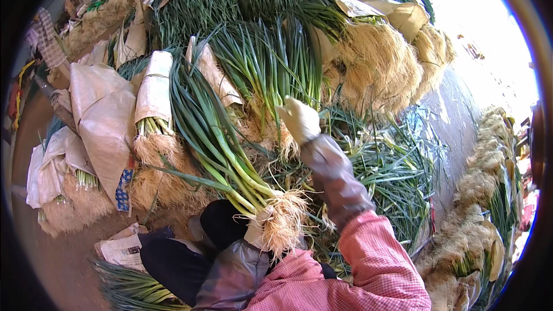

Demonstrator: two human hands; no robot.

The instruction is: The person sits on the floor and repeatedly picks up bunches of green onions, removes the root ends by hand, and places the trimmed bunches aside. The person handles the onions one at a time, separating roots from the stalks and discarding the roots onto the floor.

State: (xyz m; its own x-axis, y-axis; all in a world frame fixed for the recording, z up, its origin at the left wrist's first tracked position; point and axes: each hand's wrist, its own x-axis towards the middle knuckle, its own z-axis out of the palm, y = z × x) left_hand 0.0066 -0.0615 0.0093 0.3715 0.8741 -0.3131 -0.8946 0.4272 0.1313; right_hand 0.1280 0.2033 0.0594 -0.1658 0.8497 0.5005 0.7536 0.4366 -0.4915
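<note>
My left hand (255, 230), in a pale glove, grips a bunch of green onions (231, 168) just at the base of the stalks. Most of that hand is hidden behind the bushy roots (285, 220). The long green leaves slant away to the upper left. My right hand (299, 120), gloved too, reaches forward to a loose pile of green onions (268, 60). Its fingertips overlap one stalk; whether they close on it cannot be made out. Dark sleeve covers (337, 177) wrap both forearms.
A wrapped green onion bundle (154, 86) lies at left, beside a large beige sheet (101, 112). Big bundles with thick roots (376, 60) rise at back right. Loose leaves (389, 177) heap to the right. A row of bundles (471, 198) lines the far right.
</note>
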